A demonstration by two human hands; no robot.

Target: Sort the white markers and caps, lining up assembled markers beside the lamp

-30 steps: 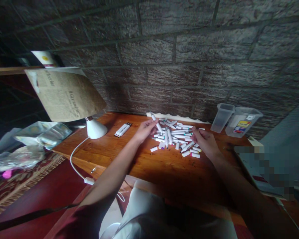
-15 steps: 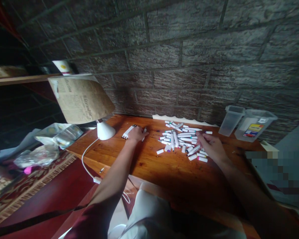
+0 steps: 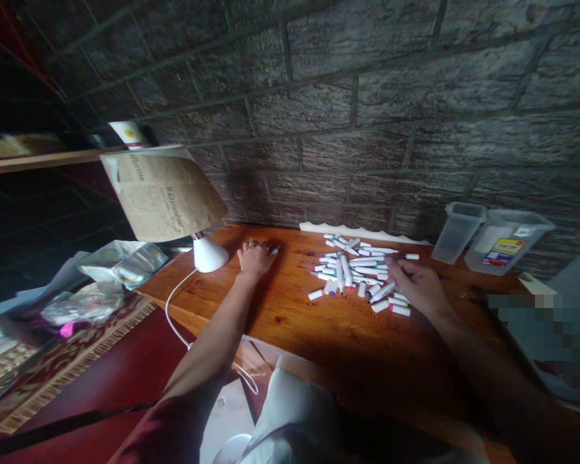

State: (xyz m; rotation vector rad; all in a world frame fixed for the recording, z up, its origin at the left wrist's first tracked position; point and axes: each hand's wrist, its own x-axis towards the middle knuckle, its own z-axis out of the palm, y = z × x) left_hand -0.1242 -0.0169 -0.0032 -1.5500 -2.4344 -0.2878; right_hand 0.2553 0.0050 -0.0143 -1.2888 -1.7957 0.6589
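My left hand [image 3: 255, 259] rests on the wooden table by the lamp. Its fingers curl down over white markers, most of them hidden under the palm; the end of one marker [image 3: 274, 252] shows beside the fingers. My right hand [image 3: 419, 283] is at the right side of a loose pile of white markers [image 3: 345, 267] with coloured ends. Its index finger and thumb are apart and reach over the pile's edge. A dark-tipped marker [image 3: 381, 293] lies close to the thumb. Several loose caps [image 3: 315, 295] lie at the near side of the pile.
A lamp [image 3: 210, 254] with a paper-look shade stands left of my left hand, its cord [image 3: 174, 322] over the table edge. Two clear plastic containers [image 3: 505, 245] stand at the back right. A white scalloped strip [image 3: 362, 232] lies along the brick wall.
My left hand has shifted over the row of white markers, which it now covers. My right hand stays at the pile. The view has turned slightly left.
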